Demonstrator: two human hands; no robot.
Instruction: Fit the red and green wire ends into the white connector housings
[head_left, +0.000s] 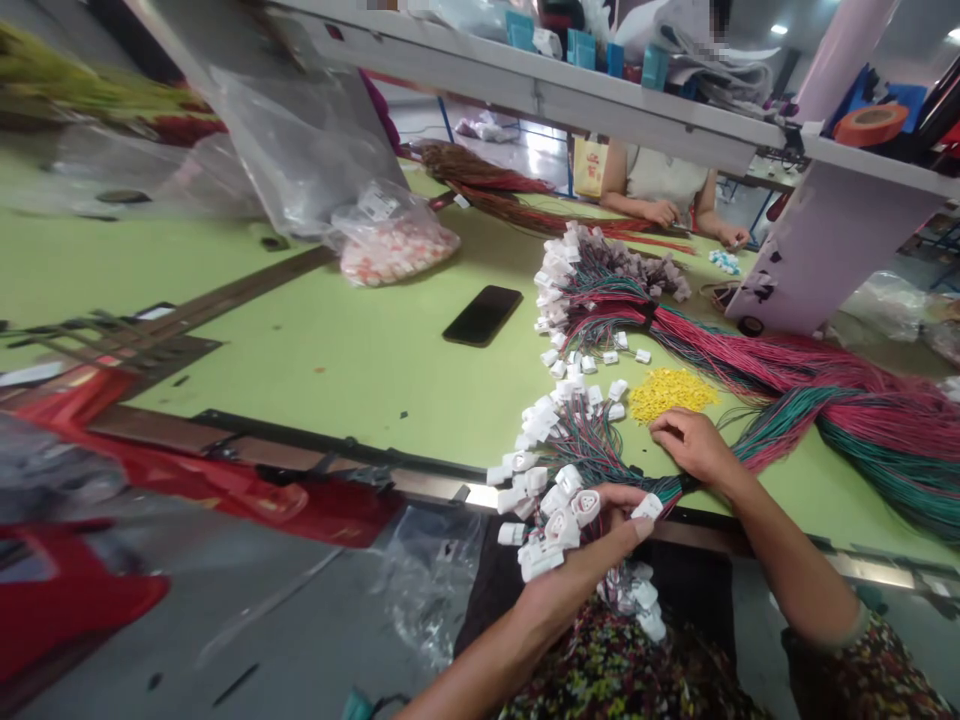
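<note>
My left hand (pixel 619 530) is closed over the front edge of the table, with a white plastic connector (pixel 649 508) gripped between thumb and fingers. More white wired connectors (pixel 562 520) cluster around that hand, and some hang below it. My right hand (pixel 694 447) is at the near edge of a pile of small yellow pieces (pixel 671 395). Its thumb and fingertips are drawn together; anything between them is too small to make out. A bundle of red and green wires (pixel 795 420) runs rightward behind my right wrist.
Another wire bundle with white connectors (pixel 559 275) lies farther back. A black phone (pixel 483 315) and a plastic bag of pinkish-white parts (pixel 397 250) rest on the green table (pixel 360 370). An overhead shelf (pixel 525 85) spans the table. A co-worker's hands (pixel 664 213) are across from me.
</note>
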